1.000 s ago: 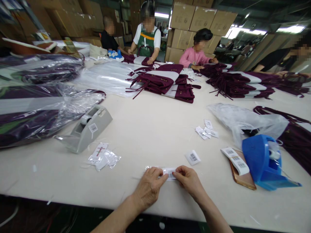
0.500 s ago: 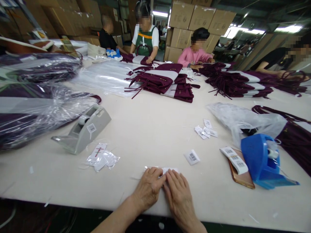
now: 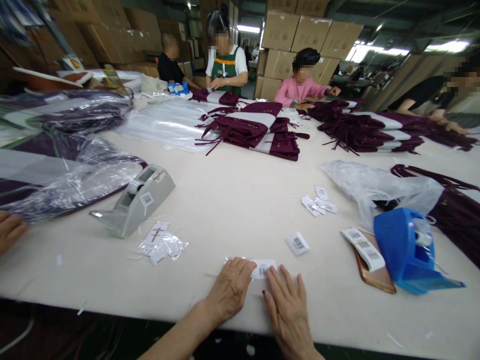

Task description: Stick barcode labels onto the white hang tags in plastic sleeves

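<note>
A white barcode tag, with clear plastic showing at its left end, lies flat near the table's front edge. My left hand is closed over the left part of this tag, fingers pressed together, hiding much of it. Lying flat with fingers spread, my right hand has its fingertips at the tag's right end. Another small barcode tag lies just beyond my right hand. To the left is a small pile of white tags in clear sleeves.
A grey tape dispenser stands left, a blue one right, beside a phone with a label strip. Maroon bags are stacked farther back; bagged ones lie left. Another person's hand enters at the left edge. Co-workers stand opposite.
My right hand has slid right, away from my left, and its fingers have spread, uncovering the tag's barcode. Another person's hand has come in at the left edge, by the bagged goods.
</note>
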`<state>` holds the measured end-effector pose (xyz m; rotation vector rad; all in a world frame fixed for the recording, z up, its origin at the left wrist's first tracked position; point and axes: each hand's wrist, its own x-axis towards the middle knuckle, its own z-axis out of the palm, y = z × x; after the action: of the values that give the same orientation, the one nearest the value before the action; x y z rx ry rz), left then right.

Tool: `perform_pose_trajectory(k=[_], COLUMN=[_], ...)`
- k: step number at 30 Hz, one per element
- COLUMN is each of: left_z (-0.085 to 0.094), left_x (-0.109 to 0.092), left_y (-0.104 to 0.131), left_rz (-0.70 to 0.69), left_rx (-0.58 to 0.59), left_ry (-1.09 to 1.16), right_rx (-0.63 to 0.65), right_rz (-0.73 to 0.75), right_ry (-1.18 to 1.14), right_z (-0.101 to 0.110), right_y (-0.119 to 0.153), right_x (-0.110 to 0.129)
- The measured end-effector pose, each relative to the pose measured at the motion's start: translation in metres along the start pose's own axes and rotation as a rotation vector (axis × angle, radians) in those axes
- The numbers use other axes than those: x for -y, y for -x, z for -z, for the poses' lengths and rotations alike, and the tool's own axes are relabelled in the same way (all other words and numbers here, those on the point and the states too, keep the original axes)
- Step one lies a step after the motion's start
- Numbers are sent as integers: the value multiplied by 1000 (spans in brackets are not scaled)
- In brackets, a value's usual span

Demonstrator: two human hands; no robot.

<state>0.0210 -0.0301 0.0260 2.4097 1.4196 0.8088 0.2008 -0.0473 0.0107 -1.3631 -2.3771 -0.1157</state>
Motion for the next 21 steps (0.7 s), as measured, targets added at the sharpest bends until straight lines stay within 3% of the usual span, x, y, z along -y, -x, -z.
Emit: perform_pose_trajectory(k=[5,14,18,21], left_z=[7,6,2,4], left_x=[5,18,3,-3], left_y=[5,5,3,0], left_rz=[79,206,268,292], left_rx=[-86,-5,-1,-21], left_ry=[-39,13,61,103], right_rx=[-108,-83,-42,-8], right_rz=[-239,-237,-157,-135], right_ry=[19,31,-12,-109], right_z=[-11,-16,-30,-49], right_y=[4,-4,1,10], right_x=[-4,16,18,0])
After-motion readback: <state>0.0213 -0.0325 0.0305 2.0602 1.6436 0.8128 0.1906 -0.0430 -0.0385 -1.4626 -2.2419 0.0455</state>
